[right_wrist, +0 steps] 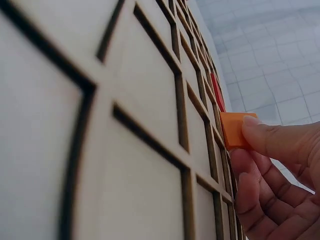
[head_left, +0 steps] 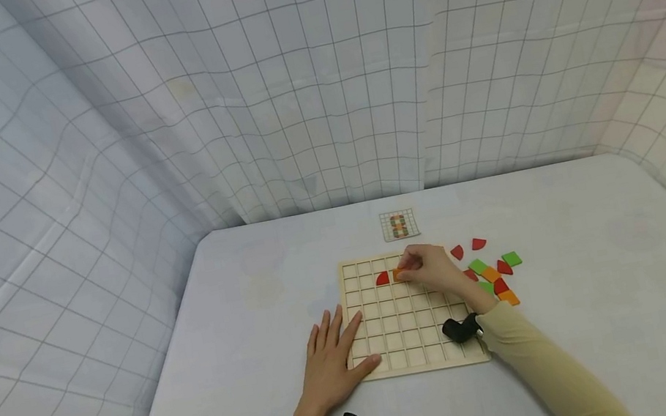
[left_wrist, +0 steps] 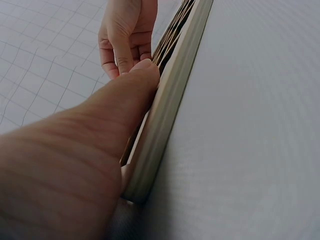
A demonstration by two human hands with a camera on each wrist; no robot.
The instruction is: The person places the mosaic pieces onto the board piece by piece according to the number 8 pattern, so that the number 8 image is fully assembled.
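My right hand (head_left: pixel 429 268) pinches an orange square tile (right_wrist: pixel 237 129) between thumb and fingers, at the upper part of a pale wooden grid board (head_left: pixel 393 340). One edge of the tile meets the board. Just left of it, a red quarter-round tile (head_left: pixel 383 279) sits in a grid cell. The left hand (head_left: pixel 330 371) lies with spread, straight fingers at the board's left side. Its thumb rests over the board's lower left edge, and in the left wrist view that thumb touches the board's rim (left_wrist: pixel 167 112).
Right of the board lie loose red, green and orange tiles, among them a green square (head_left: pixel 511 259) and a red quarter-round (head_left: pixel 479 243); my right forearm partly covers some. Behind the board lies a small card (head_left: pixel 387 232) with a coloured grid pattern. White gridded curtains surround the table.
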